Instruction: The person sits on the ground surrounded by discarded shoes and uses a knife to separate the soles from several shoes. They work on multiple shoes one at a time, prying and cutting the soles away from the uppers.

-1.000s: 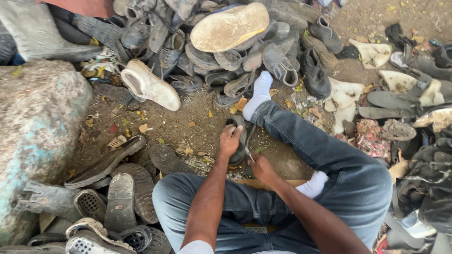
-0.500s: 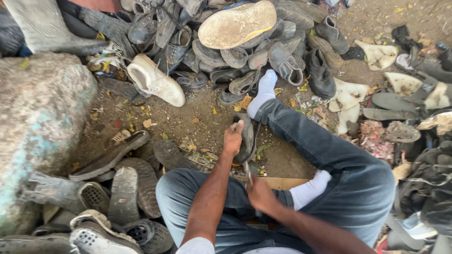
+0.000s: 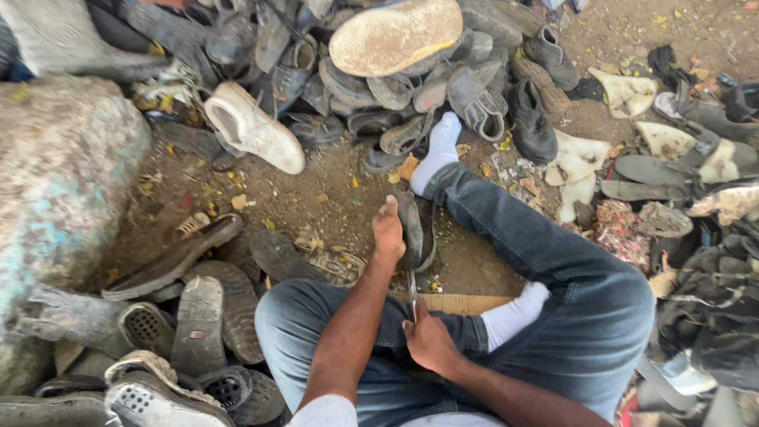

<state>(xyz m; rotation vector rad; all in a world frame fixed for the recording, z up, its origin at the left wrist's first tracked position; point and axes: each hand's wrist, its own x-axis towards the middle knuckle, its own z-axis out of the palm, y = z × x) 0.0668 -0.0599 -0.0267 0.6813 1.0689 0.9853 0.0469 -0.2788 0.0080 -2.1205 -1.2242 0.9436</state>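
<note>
Over on the far left a big grey boulder [image 3: 55, 182] is sitting against the dirt, with dusty worn soles [image 3: 198, 316] lying flat just below and beside it. Moving right, a white shoe [image 3: 253, 130] is resting on its side at the foot of a heap of old shoes [image 3: 379, 79], and a large tan sole [image 3: 395, 33] is topping that heap. Coming to the middle, the left hand [image 3: 388, 232] is reaching forward with the arm stretched out straight, fingers curled down over the near edge of a dark shoe sole [image 3: 417, 229], pressing it against the ground. That sole is lying directly under and just right of the hand, close by the outstretched jeans leg [image 3: 538, 253] and white sock [image 3: 439, 154]. Closer to the body, the right hand [image 3: 427, 340] is closing in a fist around the handle of a knife [image 3: 413, 289], its blade pointing up toward the sole's near end. Off to the right, more sandals and scraps [image 3: 664, 166] are lying scattered across the dirt.
</note>
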